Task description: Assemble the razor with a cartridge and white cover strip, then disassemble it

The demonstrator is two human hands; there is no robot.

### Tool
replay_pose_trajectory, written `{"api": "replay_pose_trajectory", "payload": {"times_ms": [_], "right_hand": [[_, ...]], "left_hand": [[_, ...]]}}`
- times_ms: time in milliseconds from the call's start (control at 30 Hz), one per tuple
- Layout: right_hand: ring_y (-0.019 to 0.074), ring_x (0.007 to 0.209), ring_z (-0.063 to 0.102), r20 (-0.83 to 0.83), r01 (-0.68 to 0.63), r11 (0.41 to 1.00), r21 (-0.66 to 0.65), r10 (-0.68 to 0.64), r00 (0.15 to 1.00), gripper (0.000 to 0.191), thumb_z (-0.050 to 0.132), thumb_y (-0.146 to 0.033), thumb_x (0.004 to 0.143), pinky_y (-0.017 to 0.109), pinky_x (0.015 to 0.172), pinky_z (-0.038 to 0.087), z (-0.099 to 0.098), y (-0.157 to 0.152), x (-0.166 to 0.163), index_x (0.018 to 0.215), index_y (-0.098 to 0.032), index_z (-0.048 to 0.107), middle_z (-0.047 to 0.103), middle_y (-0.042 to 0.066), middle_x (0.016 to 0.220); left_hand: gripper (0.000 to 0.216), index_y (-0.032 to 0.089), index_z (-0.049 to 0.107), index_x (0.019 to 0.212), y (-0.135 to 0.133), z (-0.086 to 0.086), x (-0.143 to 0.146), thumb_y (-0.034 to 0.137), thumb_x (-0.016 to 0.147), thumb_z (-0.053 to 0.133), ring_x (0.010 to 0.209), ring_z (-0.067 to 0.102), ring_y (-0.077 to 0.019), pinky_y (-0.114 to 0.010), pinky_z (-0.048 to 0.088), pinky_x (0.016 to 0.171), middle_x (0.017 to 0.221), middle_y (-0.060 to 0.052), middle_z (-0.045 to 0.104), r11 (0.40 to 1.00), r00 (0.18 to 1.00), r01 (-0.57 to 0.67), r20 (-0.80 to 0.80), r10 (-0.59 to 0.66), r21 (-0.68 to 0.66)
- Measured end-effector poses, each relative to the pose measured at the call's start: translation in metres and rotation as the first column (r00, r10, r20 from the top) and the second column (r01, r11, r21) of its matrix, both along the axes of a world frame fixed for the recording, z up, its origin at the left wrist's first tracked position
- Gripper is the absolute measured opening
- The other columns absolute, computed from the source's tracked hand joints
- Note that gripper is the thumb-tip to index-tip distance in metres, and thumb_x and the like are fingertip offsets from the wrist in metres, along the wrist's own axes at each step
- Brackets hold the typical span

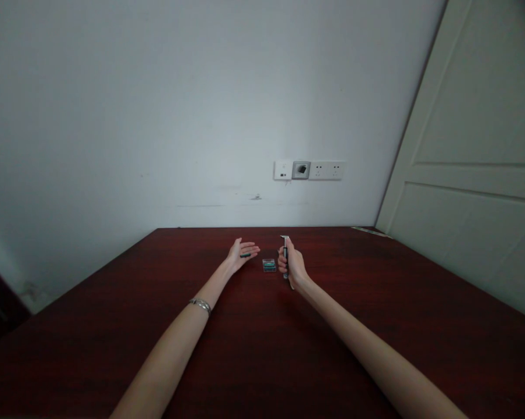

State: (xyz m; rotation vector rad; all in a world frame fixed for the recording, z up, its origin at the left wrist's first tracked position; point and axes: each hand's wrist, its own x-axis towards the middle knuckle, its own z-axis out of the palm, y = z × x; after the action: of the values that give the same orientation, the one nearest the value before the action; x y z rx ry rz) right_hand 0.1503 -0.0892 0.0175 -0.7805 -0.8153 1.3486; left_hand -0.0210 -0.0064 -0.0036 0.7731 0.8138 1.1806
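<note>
A: Where do the objects lie, and how do the fingers stand?

B: The clear case point(269, 266) rests on the dark red table point(253, 355). Just left of it, the left hand point(237, 256) is palm up, fingers extended, a small dark piece point(245, 255) lying across them unclamped. Just right of the case, the right hand's point(296, 263) fingers are clamped on a caliper-like tool point(285, 262), held upright

A: Which stage is shown?

B: Apparently an early one: tool and piece are both in hand, but contact between them, across the case, is not yet made

A: Is any writing legible?

B: None; marks on the tool, the case or the wall plates point(282, 170) beyond the case are too small to read
</note>
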Motion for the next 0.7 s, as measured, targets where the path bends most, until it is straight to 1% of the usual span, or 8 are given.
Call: {"api": "replay_pose_trajectory", "payload": {"times_ms": [133,367,700], "right_hand": [[0.0026,0.031,0.025,-0.001,-0.01,1.0,0.001,0.01,1.0,0.047,0.054,-0.062,0.069,0.014,0.029,0.016,-0.003,0.001,0.003,0.059,-0.018,0.043,0.03,-0.01,0.038],[0.0024,0.031,0.024,0.002,-0.012,1.0,0.001,0.012,1.0,0.046,0.054,-0.061,0.07,0.014,0.029,0.016,-0.003,0.0,0.004,0.059,-0.018,0.042,0.029,-0.01,0.038],[0.0025,0.031,0.023,0.027,-0.021,1.0,0.011,0.02,0.999,0.046,0.054,-0.062,0.071,0.014,0.029,0.016,-0.009,0.006,0.008,0.06,-0.018,0.043,0.028,-0.01,0.039]], "left_hand": [[0.048,0.005,0.059,0.086,0.0,-0.003,-0.002,0.042,0.089,0.028,0.078,0.066,-0.0228,-0.035,0.05,0.078,0.081,-0.02,0.068,1.0,1.0,0.001,-0.003,-0.001,0.013],[0.052,0.007,0.06,0.081,0.005,-0.012,-0.007,0.048,0.088,0.028,0.075,0.067,-0.0228,-0.034,0.05,0.076,0.079,-0.019,0.068,0.999,0.997,0.03,-0.068,-0.027,0.035],[0.053,0.008,0.061,0.076,0.003,-0.011,-0.003,0.047,0.089,0.027,0.07,0.067,-0.0203,-0.03,0.05,0.071,0.074,-0.016,0.068,0.994,0.984,0.055,-0.174,-0.038,0.092]]}}
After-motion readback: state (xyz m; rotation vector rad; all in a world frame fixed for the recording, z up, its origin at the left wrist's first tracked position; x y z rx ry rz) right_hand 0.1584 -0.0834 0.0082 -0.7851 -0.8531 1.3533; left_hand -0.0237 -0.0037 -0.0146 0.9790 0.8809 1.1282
